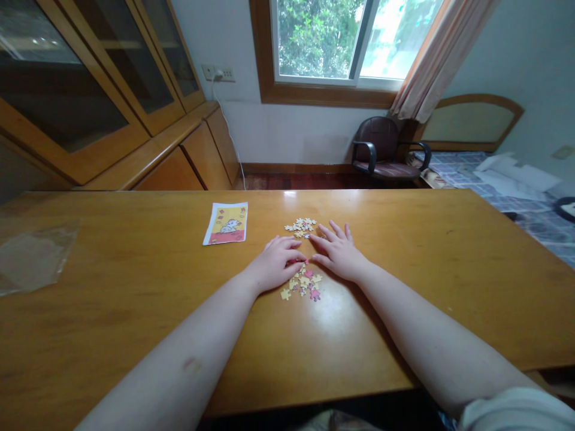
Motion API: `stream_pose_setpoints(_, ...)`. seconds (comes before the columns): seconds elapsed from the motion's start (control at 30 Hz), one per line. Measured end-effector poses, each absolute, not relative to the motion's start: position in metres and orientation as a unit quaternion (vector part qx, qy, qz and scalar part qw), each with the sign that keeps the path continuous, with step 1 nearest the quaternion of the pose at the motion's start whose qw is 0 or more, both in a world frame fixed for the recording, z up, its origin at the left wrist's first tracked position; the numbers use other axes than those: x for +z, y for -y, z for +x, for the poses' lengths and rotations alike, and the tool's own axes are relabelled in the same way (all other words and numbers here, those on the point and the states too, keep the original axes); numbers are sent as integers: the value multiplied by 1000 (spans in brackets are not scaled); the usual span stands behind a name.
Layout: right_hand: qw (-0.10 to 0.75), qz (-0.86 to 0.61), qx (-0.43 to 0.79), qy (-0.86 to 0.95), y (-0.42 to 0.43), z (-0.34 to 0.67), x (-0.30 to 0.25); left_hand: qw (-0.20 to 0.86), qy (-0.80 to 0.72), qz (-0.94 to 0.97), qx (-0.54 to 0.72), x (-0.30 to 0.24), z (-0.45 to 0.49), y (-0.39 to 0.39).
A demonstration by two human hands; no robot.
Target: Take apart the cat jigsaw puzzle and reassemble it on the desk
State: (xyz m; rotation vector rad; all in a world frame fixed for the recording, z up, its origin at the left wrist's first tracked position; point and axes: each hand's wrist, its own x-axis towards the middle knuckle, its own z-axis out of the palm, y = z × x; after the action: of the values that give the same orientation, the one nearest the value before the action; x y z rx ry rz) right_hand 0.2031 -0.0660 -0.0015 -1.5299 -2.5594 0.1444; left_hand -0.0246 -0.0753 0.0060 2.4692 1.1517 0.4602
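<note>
Jigsaw pieces (305, 280) are lying mid-table in two loose clusters, one farther out, one nearer the person, a hand at either side. Far left, a clear plastic bag (33, 257) is lying flat on the wooden table (112, 311); behind, a glass-fronted cabinet (164, 120) is standing along the wall. Next, a white-bordered picture card (228, 224) is lying face up, showing a white animal on yellow and pink, well apart from the pieces. Left hand (276, 263) is bending its fingers over the upper edge of the nearer cluster, thumb and fingertips meeting around pink bits there – cannot tell whether it is pinching one or merely touching. That nearer cluster is mixing yellow and pink; the farther cluster (300, 225) is showing mostly pale yellow, sitting just past the left fingertips. Right hand (339, 251) is lying palm down to the right of both clusters, fingers parted and slack, its index fingertip reaching close to the farther one. Beyond the table, a window (321, 42) is letting in daylight; farther right, a dark armchair (380, 143) is standing below a pinkish curtain (433, 66), beside a bed headboard (469, 126).
</note>
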Motion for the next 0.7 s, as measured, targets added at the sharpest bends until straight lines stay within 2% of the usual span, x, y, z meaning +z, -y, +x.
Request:
stream_pose_setpoints(0.3,107,-518,50,847,66,203,-1,173,-446,856,196,5,-25,70)
stream_pose_setpoints(0.5,89,-521,60,847,65,205,-4,177,-463,847,192,3,-25,70)
stream_pose_setpoints(0.7,164,-584,88,790,52,221,-6,187,-472,839,195,3,-29,68)
